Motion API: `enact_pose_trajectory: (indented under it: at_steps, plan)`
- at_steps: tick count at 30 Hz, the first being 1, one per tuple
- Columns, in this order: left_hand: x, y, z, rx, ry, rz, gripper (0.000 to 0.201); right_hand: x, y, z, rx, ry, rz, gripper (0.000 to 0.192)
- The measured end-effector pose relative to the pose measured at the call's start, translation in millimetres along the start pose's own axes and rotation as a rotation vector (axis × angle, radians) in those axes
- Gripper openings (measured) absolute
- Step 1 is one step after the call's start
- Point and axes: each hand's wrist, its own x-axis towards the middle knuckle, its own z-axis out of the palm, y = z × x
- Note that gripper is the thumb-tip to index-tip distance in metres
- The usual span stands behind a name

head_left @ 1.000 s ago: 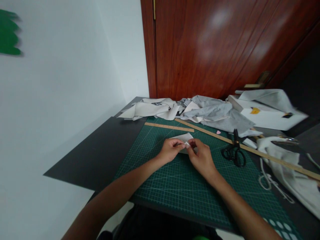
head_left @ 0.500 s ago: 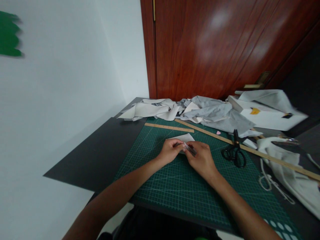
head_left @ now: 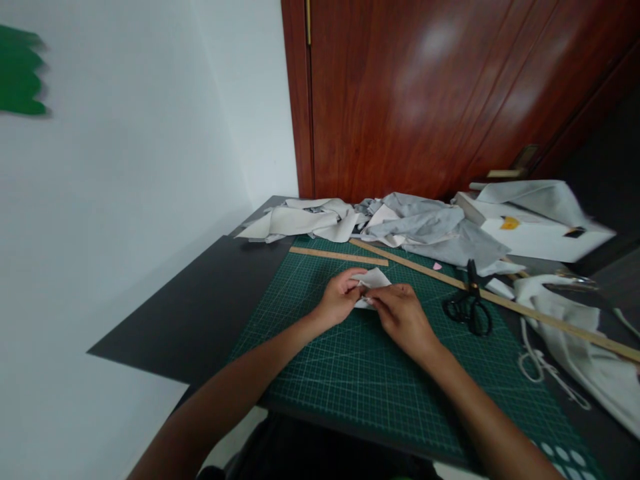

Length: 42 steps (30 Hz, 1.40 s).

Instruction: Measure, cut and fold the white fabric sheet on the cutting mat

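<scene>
1. The bench [head_left: 200, 313] carries a green cutting mat [head_left: 380, 373], bare and roomy near the person.
2. Fabric heaps [head_left: 410, 227], a long ruler [head_left: 500, 300] and scissors [head_left: 470, 307] crowd the far and right edges.
3. The left hand [head_left: 339, 299] and right hand [head_left: 400, 315] each pinch a small white fabric piece [head_left: 376, 278] mid-mat; it looks part-folded, unfinished.
</scene>
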Motion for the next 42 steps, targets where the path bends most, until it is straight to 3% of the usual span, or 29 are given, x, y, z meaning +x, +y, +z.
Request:
enact_pose_trajectory:
  at_steps: [5,12,19,26,32,36,39,42]
  plan:
    - [-7,3,5.4,-0.047,-0.095,-0.009,0.073,1,10,5,0.084,0.163,0.098,0.014]
    - [-12,6,5.6,0.053,-0.177,0.01,0.068,2,10,11,0.334,0.251,0.206,0.01]
    - [-17,18,1.7,0.267,-0.291,0.123,0.069,3,9,12,0.363,0.248,0.215,0.009]
    - [-16,12,-1.7,0.37,-0.317,0.143,0.072,1,17,11,0.273,0.194,0.218,0.012]
    - [-14,7,-1.2,0.218,-0.304,0.105,0.077,1,16,6,0.126,0.177,0.118,0.011]
    - [-10,0,2.6,0.03,-0.216,0.033,0.081,0,15,6,0.054,0.186,0.065,0.012]
    - [-7,-1,4.4,0.021,-0.087,0.012,0.07,-1,16,7,0.002,0.223,0.037,0.012]
    - [-7,5,4.1,0.093,-0.02,0.023,0.044,-2,18,7,-0.024,0.246,0.009,0.011]
